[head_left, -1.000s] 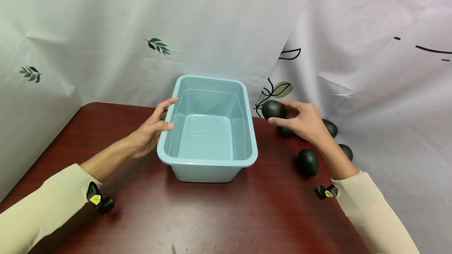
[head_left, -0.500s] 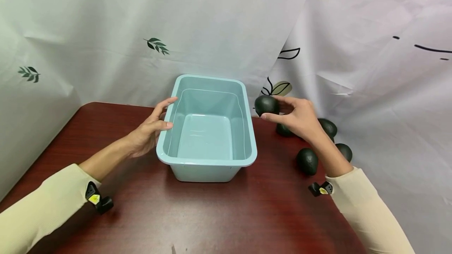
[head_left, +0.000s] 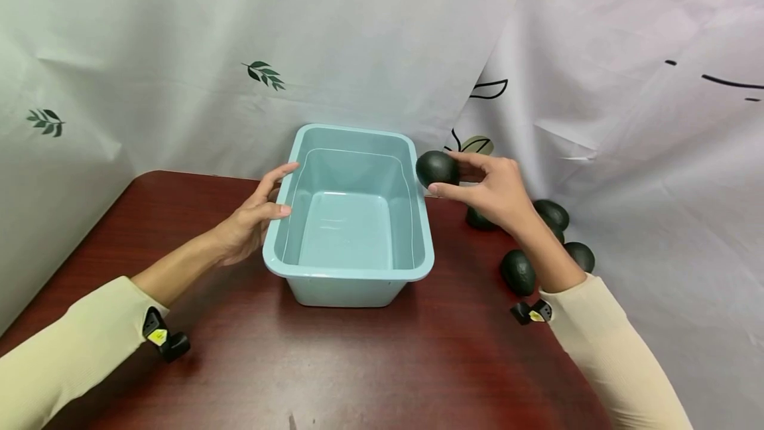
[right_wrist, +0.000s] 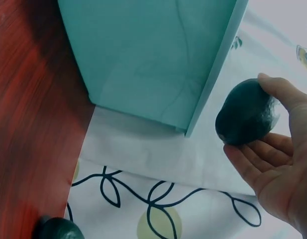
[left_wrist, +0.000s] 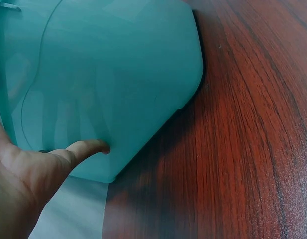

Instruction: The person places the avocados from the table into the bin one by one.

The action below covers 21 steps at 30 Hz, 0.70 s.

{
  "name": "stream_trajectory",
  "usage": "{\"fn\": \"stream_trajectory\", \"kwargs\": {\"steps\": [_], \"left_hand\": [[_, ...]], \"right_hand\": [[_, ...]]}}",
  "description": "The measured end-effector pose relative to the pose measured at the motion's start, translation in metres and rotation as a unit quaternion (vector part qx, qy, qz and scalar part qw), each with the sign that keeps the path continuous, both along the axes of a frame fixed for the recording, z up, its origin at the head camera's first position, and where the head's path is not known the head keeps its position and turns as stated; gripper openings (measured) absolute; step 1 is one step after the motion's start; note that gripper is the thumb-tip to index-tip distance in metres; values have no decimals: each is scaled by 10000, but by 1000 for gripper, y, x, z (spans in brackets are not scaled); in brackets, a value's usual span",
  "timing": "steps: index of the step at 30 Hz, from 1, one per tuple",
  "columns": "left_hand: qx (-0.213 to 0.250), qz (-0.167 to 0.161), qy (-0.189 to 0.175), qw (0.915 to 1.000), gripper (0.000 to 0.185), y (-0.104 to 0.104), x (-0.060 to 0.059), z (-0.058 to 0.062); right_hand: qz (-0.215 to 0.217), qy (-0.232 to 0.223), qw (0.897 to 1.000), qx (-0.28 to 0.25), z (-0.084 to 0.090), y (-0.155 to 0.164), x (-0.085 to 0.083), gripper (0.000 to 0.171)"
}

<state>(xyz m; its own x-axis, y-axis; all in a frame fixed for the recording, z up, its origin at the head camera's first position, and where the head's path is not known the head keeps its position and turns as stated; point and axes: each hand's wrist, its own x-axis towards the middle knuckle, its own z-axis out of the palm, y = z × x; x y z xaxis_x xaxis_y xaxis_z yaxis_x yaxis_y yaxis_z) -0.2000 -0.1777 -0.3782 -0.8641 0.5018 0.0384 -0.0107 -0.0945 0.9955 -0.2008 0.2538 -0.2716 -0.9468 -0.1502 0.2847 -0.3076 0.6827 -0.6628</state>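
A dark green avocado (head_left: 438,168) hangs in the air close to the right rim of a pale blue plastic basin (head_left: 349,274). My right hand (head_left: 492,188) pinches it between thumb and fingertips, with a gap to the basin wall in the right wrist view, where the avocado (right_wrist: 248,112) hides part of the grip. My left hand (head_left: 247,224) holds the basin's left rim, thumb and index finger lying over it. In the left wrist view, one digit of the left hand (left_wrist: 34,174) shows against the basin wall (left_wrist: 118,74); the other fingers are hidden.
Several more avocados lie right of the basin, one nearer the front (head_left: 518,273) and others partly behind the right forearm. The basin stands on a dark red wooden table (head_left: 334,363). A white patterned cloth (head_left: 370,38) hangs behind the table and along its sides.
My right hand has carried the avocado left and slightly upward, from above the other avocados to the basin's right rim. The left hand and the basin have stayed in place.
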Motion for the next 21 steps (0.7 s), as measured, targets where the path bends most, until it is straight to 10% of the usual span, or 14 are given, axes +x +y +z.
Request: {"fn": "stream_trajectory", "kwargs": {"steps": [21], "left_hand": [[-47,59,36,10000,80,-3,-1,-3]], "right_hand": [[786,441,9951,-410,-5,-35,-3,59]]}}
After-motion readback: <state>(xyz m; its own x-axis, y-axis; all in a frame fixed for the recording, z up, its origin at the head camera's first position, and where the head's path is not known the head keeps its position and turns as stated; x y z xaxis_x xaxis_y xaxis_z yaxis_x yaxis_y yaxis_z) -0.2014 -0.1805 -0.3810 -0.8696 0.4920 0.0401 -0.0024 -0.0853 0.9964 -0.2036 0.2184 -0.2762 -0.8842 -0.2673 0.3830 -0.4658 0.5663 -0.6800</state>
